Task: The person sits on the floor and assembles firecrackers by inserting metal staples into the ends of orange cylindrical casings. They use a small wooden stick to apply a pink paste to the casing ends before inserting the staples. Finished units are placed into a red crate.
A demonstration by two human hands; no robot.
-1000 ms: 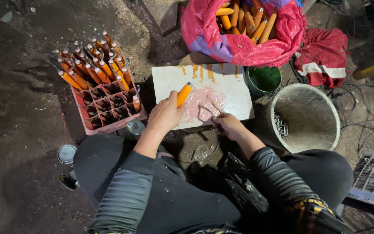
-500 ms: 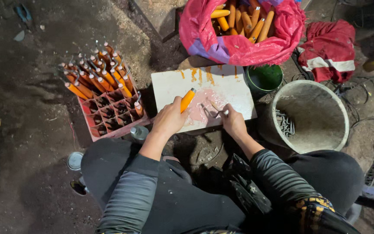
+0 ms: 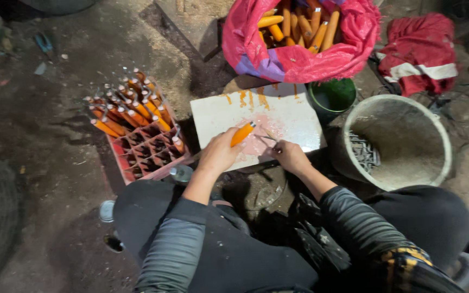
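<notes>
One orange handle (image 3: 243, 133) is clamped in the left hand (image 3: 219, 153) over the white board (image 3: 218, 111), right hand (image 3: 290, 156) pinched on a thin metal piece (image 3: 268, 135); red crate (image 3: 149, 149) left of the board judged about half filled, pink sack (image 3: 299, 59) behind the board well stocked.

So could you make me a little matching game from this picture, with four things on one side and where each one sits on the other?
Things:
1. orange handle
2. pink bag
3. red crate
4. grey bucket

Places:
A. right of the white board
B. left of the white board
C. in the left hand
D. behind the white board, full of orange handles

Pairs: 1-C, 2-D, 3-B, 4-A
</notes>
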